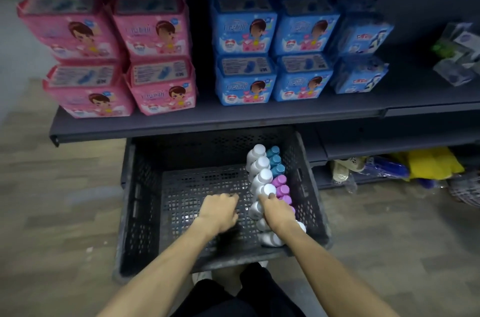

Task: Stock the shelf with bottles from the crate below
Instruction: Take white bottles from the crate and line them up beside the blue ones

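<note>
The right hand (279, 209) curls its fingers over a white round-capped plastic bottle (265, 190) in the row along the right side of the dark perforated plastic crate (145, 187). The left hand (219, 209), fingers loosely bent, holds nothing above the crate floor, below the dark metal shelf (207, 122).

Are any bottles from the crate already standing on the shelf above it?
No: the shelf holds only pink packs and blue packs, while the bottles all stand in the crate.

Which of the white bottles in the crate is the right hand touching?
The right hand touches the fourth white bottle counted from the shelf end of the row: fingertips lie on its cap. The three white bottles behind it stand untouched.
</note>
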`<act>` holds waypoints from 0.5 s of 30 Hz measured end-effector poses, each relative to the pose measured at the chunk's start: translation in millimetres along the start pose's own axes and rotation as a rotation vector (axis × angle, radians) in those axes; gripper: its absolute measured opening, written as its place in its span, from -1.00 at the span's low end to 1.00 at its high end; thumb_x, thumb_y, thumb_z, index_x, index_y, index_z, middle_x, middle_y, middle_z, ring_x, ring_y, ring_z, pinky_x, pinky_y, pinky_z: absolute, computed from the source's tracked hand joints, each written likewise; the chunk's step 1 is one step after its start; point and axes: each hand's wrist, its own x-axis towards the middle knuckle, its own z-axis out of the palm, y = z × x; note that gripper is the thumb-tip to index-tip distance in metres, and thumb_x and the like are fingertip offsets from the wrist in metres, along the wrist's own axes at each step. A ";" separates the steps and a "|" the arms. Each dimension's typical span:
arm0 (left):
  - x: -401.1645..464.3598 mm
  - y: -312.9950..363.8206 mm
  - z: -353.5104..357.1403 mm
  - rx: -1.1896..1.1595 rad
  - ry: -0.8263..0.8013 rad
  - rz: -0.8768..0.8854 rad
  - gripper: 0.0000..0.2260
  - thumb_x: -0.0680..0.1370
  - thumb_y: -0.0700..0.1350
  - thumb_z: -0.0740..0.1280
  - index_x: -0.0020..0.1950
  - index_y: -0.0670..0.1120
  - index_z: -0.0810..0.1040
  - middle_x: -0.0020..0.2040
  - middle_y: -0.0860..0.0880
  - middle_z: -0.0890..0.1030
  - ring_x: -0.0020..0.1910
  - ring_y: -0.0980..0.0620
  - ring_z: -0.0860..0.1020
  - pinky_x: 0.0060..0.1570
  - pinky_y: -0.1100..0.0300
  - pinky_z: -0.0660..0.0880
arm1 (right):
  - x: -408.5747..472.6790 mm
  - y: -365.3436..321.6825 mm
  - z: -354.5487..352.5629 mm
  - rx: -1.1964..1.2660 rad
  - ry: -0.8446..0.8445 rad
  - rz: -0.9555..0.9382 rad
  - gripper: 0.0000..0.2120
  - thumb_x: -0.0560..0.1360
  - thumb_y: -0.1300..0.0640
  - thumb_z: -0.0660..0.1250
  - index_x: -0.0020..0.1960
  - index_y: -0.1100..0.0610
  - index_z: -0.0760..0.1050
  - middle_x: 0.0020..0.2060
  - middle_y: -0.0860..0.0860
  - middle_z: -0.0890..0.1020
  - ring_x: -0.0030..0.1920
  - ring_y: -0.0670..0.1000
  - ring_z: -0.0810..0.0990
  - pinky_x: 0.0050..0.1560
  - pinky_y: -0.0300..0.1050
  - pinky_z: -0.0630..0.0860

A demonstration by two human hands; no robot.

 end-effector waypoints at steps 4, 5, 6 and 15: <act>0.4 7.2 4.6 -0.010 -0.024 -0.059 -0.67 0.56 0.02 0.20 0.29 -0.05 0.40 0.17 -0.12 0.58 0.11 -0.18 0.57 -0.01 0.02 0.48 | 7.5 1.5 -1.8 -0.079 0.026 -0.089 -0.58 0.58 0.34 0.17 0.41 0.14 0.29 0.27 0.17 0.47 0.15 0.19 0.59 -0.03 0.04 0.51; 0.5 8.9 5.7 -0.009 -0.032 -0.069 -0.66 0.56 0.03 0.20 0.31 -0.04 0.39 0.18 -0.12 0.58 0.11 -0.17 0.57 -0.01 0.02 0.48 | 8.8 1.6 -2.6 -0.091 0.034 -0.108 -0.59 0.58 0.34 0.18 0.40 0.14 0.30 0.26 0.16 0.47 0.16 0.19 0.59 0.00 0.04 0.52; 0.0 10.7 6.5 -0.008 -0.039 -0.079 -0.65 0.56 0.03 0.20 0.32 -0.04 0.39 0.18 -0.12 0.58 0.11 -0.17 0.57 -0.01 0.02 0.48 | 9.7 1.2 -3.0 -0.102 0.040 -0.127 -0.60 0.59 0.35 0.17 0.40 0.16 0.31 0.26 0.17 0.48 0.17 0.19 0.59 0.02 0.05 0.52; -6.5 14.6 5.2 -0.031 -0.071 -0.171 -0.69 0.57 0.03 0.21 0.26 -0.05 0.40 0.15 -0.12 0.59 0.10 -0.19 0.58 -0.01 0.03 0.48 | 12.8 1.2 -11.2 -0.007 0.052 -0.195 -0.67 0.55 0.38 0.15 0.29 0.19 0.41 0.18 0.17 0.58 0.15 0.23 0.59 0.02 0.04 0.50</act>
